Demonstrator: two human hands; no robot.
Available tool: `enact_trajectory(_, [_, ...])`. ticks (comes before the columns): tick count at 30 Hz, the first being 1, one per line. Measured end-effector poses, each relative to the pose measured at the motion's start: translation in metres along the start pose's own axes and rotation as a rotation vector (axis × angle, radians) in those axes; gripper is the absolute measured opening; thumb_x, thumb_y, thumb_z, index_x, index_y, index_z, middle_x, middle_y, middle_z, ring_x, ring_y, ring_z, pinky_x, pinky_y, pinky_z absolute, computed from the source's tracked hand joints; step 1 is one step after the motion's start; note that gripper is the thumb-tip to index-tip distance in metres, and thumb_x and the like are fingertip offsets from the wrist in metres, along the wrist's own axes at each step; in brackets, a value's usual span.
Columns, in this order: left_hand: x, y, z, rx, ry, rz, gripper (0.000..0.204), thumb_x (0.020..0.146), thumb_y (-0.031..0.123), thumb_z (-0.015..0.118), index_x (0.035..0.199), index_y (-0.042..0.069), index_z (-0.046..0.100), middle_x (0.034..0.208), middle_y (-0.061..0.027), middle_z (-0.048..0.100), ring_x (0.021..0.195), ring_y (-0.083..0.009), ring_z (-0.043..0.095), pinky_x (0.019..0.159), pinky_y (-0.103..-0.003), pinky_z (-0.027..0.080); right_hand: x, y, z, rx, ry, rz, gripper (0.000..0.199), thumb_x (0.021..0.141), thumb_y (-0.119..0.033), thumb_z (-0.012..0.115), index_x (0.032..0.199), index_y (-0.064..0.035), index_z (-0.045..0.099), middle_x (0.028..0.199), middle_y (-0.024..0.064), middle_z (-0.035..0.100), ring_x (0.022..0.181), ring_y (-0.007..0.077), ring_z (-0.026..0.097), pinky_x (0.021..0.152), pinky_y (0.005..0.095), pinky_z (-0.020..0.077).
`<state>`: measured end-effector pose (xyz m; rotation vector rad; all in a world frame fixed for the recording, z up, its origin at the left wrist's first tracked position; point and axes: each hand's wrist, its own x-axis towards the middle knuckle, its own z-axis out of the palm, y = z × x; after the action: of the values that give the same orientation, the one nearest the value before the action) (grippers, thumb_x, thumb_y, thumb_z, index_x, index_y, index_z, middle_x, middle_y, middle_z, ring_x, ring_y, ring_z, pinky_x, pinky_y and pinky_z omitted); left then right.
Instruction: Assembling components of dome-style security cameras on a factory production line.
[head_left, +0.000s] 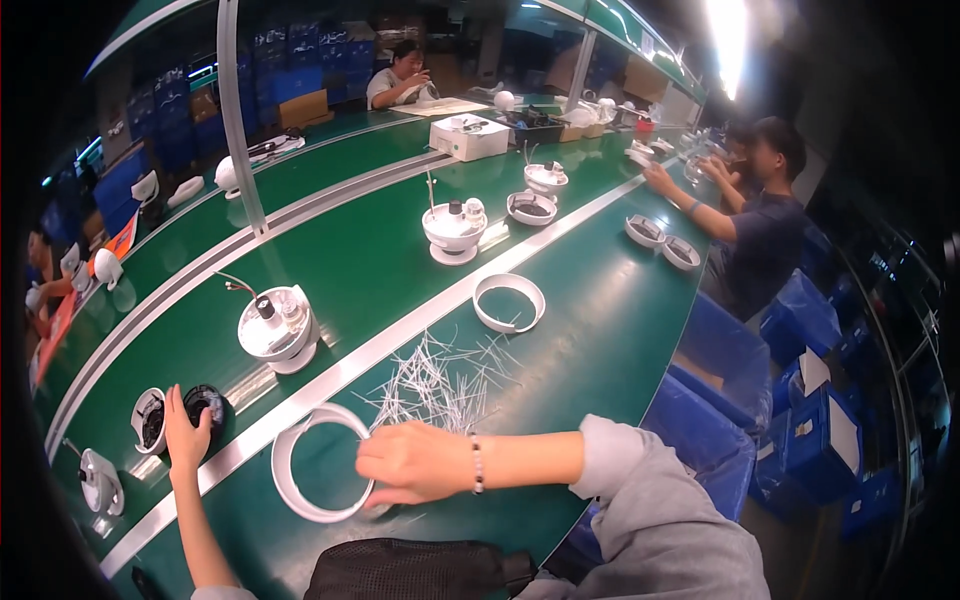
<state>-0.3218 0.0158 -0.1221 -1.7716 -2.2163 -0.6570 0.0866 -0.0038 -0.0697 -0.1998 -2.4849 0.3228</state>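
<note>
The right hand (pixel 415 462) lies loosely curled, fingertips on the rim of the white ring (pixel 318 462) flat on the green surface (pixel 590 330), steadying it, while the left hand (pixel 185 432) stretches out open-fingered onto a black round part (pixel 205 403) on the belt

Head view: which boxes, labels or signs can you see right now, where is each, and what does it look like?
White box: far on the green belt, squarish, small parts on top.
Blue boxes: stacked at the right beside the table, with white rectangular labels.
Blue crates: stacked at the far back left, with a brown carton in front.
Orange sheet: far left edge, slanted; print too small to tell.
No screens visible.
</note>
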Motion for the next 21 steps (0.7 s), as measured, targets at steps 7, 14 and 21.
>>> enact_trajectory(7, [-0.007, 0.000, -0.003, -0.091, 0.012, -0.169, 0.074, 0.065, 0.023, 0.067, 0.124, -0.003, 0.032, 0.107, -0.0225, 0.051, 0.099, -0.0334, 0.050, 0.086, -0.037, 0.039, 0.033, 0.026, 0.061, 0.034, -0.218, -0.100, 0.044, 0.068, -0.042, 0.062, 0.062, -0.0005, 0.050, 0.069, 0.0111, 0.051, 0.071, 0.0285, 0.050, 0.060, 0.0366, 0.0437])
enact_trajectory(14, [-0.012, 0.009, -0.006, -0.633, -0.077, -0.403, 0.036, 0.072, 0.013, 0.059, 0.102, -0.007, 0.054, 0.092, -0.0184, 0.060, 0.080, -0.0206, 0.059, 0.073, -0.029, 0.045, 0.060, 0.023, 0.074, 0.076, 0.042, -0.062, 0.050, 0.061, -0.040, 0.069, 0.088, -0.0016, 0.051, 0.096, 0.0170, 0.050, 0.090, 0.0334, 0.048, 0.078, 0.0401, 0.0396])
enact_trajectory(21, [-0.067, 0.031, -0.034, -1.460, 0.296, -0.589, 0.029, 0.082, 0.002, 0.049, 0.108, -0.001, 0.037, 0.100, -0.0117, 0.052, 0.087, -0.0175, 0.056, 0.069, -0.030, 0.050, 0.082, -0.014, 0.086, -0.020, -0.554, 0.295, 0.118, 0.046, -0.060, 0.072, 0.131, 0.0016, 0.017, 0.133, 0.0285, 0.017, 0.122, 0.0466, 0.017, 0.098, 0.0498, 0.0209])
